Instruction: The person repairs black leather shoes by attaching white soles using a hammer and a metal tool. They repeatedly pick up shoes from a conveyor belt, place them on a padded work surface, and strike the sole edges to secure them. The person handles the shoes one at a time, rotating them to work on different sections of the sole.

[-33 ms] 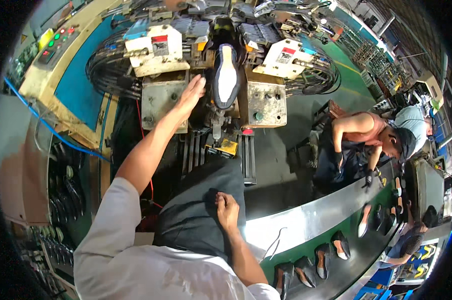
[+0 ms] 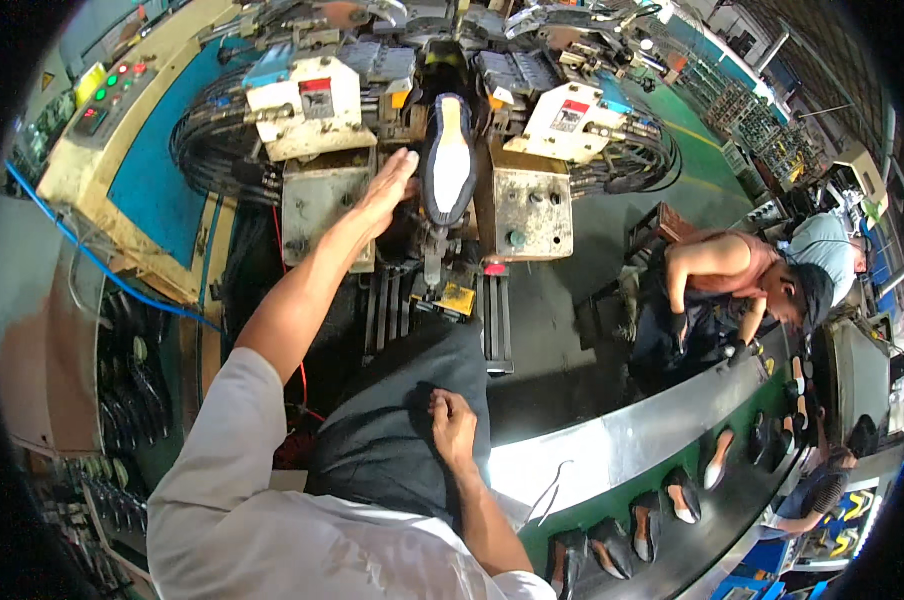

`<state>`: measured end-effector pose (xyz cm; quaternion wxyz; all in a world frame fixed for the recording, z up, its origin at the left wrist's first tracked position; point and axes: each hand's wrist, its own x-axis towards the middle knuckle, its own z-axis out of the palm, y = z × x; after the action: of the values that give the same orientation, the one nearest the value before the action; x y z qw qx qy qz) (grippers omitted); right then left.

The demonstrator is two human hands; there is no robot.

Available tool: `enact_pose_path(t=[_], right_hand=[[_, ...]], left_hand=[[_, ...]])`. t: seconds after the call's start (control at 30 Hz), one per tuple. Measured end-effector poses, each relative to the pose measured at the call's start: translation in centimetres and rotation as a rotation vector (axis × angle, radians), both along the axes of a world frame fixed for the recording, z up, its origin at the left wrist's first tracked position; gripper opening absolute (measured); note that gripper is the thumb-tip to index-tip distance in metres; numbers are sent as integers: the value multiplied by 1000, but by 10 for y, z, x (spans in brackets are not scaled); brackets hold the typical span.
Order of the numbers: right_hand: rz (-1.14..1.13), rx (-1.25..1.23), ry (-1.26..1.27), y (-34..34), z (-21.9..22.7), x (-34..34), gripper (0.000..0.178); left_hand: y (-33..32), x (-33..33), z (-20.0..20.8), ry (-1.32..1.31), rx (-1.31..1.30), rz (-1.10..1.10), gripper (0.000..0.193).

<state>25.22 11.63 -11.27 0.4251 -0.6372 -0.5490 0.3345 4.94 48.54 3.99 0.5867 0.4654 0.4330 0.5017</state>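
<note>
A dark shoe upper [image 2: 435,182] is clamped sole side up in the machine [image 2: 442,60], its white and tan underside [image 2: 453,170] facing me. My left hand [image 2: 388,190] reaches up just left of the shoe, fingers stretched out and together, thumb side hard to see. Nothing shows in it, and whether it touches the machine I cannot tell. Down on my dark-trousered thigh rests my right hand [image 2: 454,425], its fingers curled in loosely with nothing visible in them.
On the right runs a green conveyor [image 2: 612,480] with a metal edge, bearing several dark shoes [image 2: 644,525]. A person [image 2: 722,265] in a cap bends over its far end. A control box [image 2: 532,212] flanks the machine, and a button panel [image 2: 112,95] stands left.
The shoes on the conveyor have shifted slightly, the pale-lined one coming nearer to me. The person at the right has moved a gloved hand a little. My hands stay almost still.
</note>
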Motion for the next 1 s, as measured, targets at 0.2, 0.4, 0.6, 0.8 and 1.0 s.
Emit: enact_pose_path(t=[0.2, 0.4, 0.6, 0.8, 1.0], right_hand=[[32, -78, 74, 21, 1, 0, 26], [104, -141, 219, 22, 11, 2, 22], [235, -170, 193, 26, 9, -4, 25], [588, -112, -57, 31, 2, -15, 25], [824, -91, -160, 58, -11, -40, 29]], left_hand=[[36, 44, 33, -287, -101, -112, 74], [-71, -19, 57, -301, 59, -60, 91], [-310, -122, 22, 213, 185, 119, 98], [-540, -201, -9, 480, -207, 600, 101], [-756, -245, -47, 494, -328, 1246, 95]])
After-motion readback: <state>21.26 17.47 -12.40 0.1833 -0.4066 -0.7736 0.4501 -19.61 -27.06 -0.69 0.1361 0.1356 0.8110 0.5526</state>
